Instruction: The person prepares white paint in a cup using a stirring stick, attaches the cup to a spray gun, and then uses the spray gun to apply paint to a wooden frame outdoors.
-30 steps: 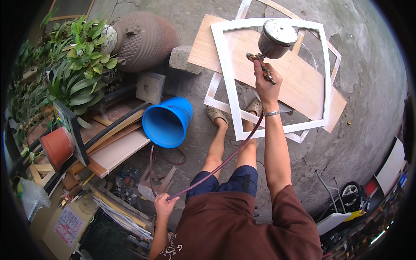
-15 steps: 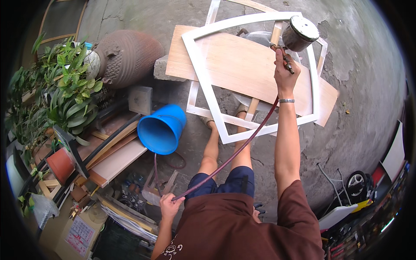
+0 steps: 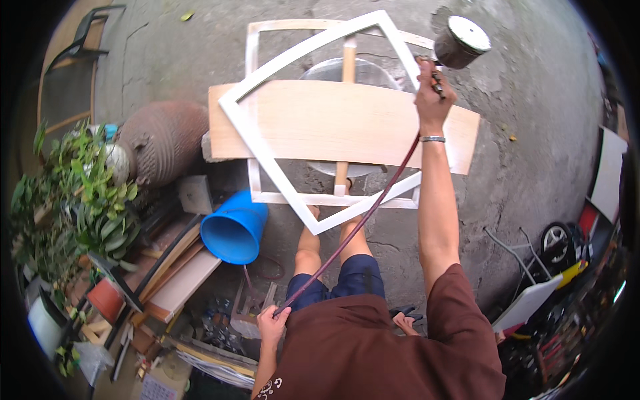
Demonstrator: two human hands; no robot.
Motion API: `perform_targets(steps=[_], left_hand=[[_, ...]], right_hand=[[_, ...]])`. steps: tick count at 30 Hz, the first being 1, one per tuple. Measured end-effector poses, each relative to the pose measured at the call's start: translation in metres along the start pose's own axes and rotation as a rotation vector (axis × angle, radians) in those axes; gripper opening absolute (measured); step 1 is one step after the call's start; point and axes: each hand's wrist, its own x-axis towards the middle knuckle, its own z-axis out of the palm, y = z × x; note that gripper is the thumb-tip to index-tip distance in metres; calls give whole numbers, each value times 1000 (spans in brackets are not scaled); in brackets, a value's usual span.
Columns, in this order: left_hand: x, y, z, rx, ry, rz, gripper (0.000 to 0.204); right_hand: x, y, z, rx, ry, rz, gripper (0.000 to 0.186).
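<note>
My right hand (image 3: pixel 435 100) is closed round a spray gun (image 3: pixel 437 85), whose dark cup with a white-spattered lid (image 3: pixel 463 41) sits at its far end. It is held above the right side of a white four-sided frame (image 3: pixel 267 170). A dark red hose (image 3: pixel 350 239) runs from that hand down to my left hand (image 3: pixel 272 323), which grips it near my waist. Beneath the white frame lies a pale wooden board (image 3: pixel 333 123), across a second, paler frame (image 3: pixel 293 27) with a wooden crossbar (image 3: pixel 349 60). Under these, a round whitish disc (image 3: pixel 320 70) shows partly.
A blue bucket (image 3: pixel 233 230) lies tipped at the left, beside stacked planks (image 3: pixel 183 280). Behind it are a large brown clay jar (image 3: pixel 167 140) and leafy plants (image 3: pixel 93 193). A wheel (image 3: pixel 557 241) and metal legs (image 3: pixel 517 257) stand at the right over the concrete floor.
The view has turned, so the board and frames appear further left and rotated. The spray gun is now over the white frame's right side. Both grips are unchanged.
</note>
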Motion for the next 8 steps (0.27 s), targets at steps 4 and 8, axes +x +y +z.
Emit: perform_targets(steps=[4,8], left_hand=[[-3,-28,20,28,28,4,46],[36,-66,29,181,-61,108,50]], right_hand=[[-7,-21,-45,142,98,-96,22],[-29,-69,-120,185,122,-127,21]])
